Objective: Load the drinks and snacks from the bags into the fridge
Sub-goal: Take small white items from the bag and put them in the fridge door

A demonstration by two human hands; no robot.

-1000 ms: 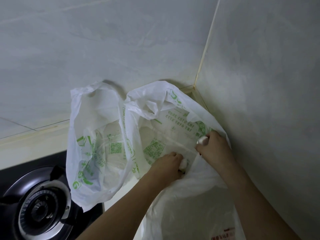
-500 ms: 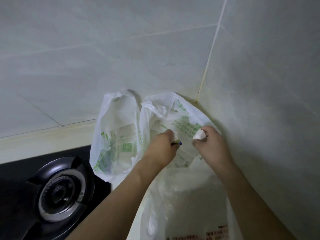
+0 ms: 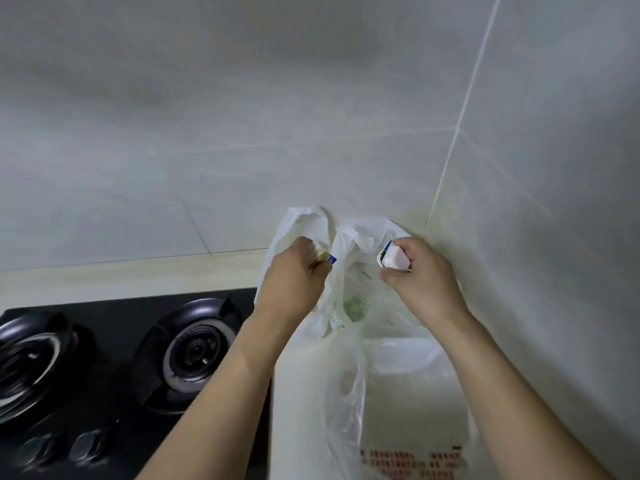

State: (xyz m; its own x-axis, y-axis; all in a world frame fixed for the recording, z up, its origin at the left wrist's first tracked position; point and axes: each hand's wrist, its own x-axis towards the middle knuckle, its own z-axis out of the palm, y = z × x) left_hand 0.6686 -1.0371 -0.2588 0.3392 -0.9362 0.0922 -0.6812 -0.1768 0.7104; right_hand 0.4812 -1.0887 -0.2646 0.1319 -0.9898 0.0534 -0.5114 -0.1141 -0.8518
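— So, what's held?
— Each hand grips a small white carton with blue print: left hand (image 3: 292,271) on one (image 3: 325,259), right hand (image 3: 420,275) on another (image 3: 393,259), just above the thin white plastic bags (image 3: 349,306).
— Risk?
— Film could snag a carton corner, dragging a bag towards the black gas hob (image 3: 138,358).

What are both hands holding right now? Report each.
Left hand: grips a small blue-edged item.
Right hand: grips a small white carton.

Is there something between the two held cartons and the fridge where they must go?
Cannot be judged: no fridge is in view. The left hand and right hand each grip a small carton above the bags, already clear of the plastic.
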